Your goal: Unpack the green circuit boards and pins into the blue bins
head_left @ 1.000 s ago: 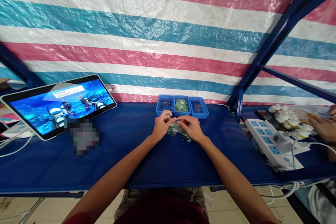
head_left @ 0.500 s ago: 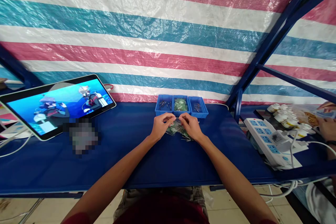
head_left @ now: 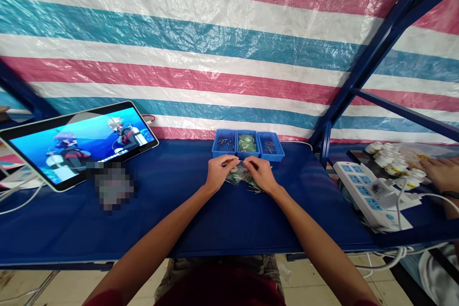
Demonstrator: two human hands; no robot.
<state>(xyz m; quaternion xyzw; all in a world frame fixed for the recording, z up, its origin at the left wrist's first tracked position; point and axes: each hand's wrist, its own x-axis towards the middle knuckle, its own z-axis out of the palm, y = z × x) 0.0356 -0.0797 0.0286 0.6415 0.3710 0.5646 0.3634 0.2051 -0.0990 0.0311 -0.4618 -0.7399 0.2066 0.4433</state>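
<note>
Above the middle of the table, my left hand is closed in a pinch, with thumb and forefinger together. Facing it, my right hand pinches too, its fingertips a short way from the left ones. Between the fingertips shows a small thin pale thing, too small to name. Under and between both hands lies a pile of small clear plastic bags with green on them, partly hidden by my fingers. Thin metal pins stick out beside my right hand. Just beyond stand three blue bins: left, middle, right.
The left and right bins hold thin metal pieces, the middle one greenish bags. A tablet leans at the left. At the right are a power strip, white bottles, a blue frame post and another person's hand.
My hands have barely moved; both keep their pinch over the bags. At the right, the other person's hand has shifted left and lies flatter over the bagged items.
</note>
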